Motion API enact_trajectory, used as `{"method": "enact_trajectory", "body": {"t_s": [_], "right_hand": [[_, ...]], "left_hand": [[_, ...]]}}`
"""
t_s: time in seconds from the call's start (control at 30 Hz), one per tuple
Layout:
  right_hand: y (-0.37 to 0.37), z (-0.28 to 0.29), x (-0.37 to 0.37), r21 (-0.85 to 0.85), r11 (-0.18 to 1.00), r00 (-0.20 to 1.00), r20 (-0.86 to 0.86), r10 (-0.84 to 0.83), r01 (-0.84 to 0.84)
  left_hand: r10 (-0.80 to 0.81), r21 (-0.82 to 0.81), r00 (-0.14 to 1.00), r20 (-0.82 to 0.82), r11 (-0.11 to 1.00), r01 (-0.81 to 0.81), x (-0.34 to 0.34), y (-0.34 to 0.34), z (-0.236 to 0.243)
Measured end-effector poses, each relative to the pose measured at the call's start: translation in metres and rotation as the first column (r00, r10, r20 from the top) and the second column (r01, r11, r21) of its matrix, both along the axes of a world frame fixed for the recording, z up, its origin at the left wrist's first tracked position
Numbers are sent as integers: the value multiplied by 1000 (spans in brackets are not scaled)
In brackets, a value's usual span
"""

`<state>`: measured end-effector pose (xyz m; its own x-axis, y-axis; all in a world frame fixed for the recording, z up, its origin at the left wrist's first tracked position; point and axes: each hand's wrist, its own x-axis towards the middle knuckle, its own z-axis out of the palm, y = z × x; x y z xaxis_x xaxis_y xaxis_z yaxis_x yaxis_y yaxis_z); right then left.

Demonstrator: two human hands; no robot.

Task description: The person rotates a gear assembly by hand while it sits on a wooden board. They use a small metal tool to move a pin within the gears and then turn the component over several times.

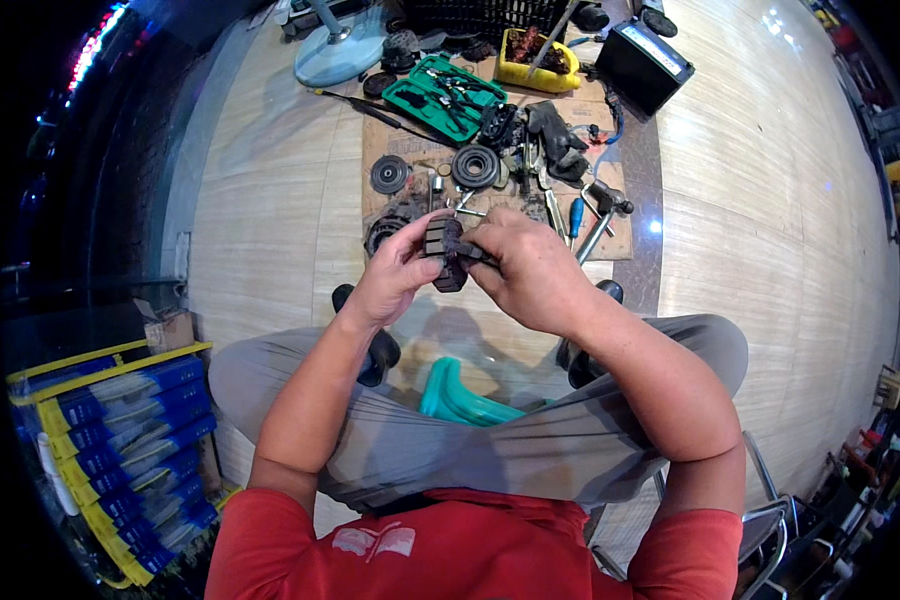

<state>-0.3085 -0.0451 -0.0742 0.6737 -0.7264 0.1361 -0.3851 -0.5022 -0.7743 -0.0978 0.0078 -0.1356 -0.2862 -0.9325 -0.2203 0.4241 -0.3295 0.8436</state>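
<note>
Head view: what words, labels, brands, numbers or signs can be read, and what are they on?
Nothing I can quote.
Black box: pale label, print too small to read.
Cardboard: faint print, partly covered, too blurred.
Blue and yellow packages: printed, too small to read.
Red shirt: pale emblem, no letters I can make out.
Dark ribbed part in the left hand: no lettering visible.

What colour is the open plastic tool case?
The open plastic tool case is green, showing best in the head view.
</note>
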Motion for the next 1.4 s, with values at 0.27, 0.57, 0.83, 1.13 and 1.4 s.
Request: {"method": "enact_trajectory", "body": {"t_s": [0.27,0.57,0.83,1.13,1.4], "right_hand": [[-3,-6,0,-41,998,998,-38,45,-46],[-12,1,-7,213,966,989,12,145,-144],[-30,6,-19,381,908,975,-67,214,-173],[-95,-29,-57,721,563,807,10,-590,403],[-113,-190,-82,507,515,723,-478,-499,691]], "left_hand": [[21,-31,997,72,999,-18,0,-1,-5],[69,-58,974,214,997,-58,-2,-2,0],[145,-121,873,465,988,-100,-1,-8,1],[266,29,964,-23,964,-265,23,-7,-5],[250,54,934,-256,968,-244,21,-6,-7]]}}
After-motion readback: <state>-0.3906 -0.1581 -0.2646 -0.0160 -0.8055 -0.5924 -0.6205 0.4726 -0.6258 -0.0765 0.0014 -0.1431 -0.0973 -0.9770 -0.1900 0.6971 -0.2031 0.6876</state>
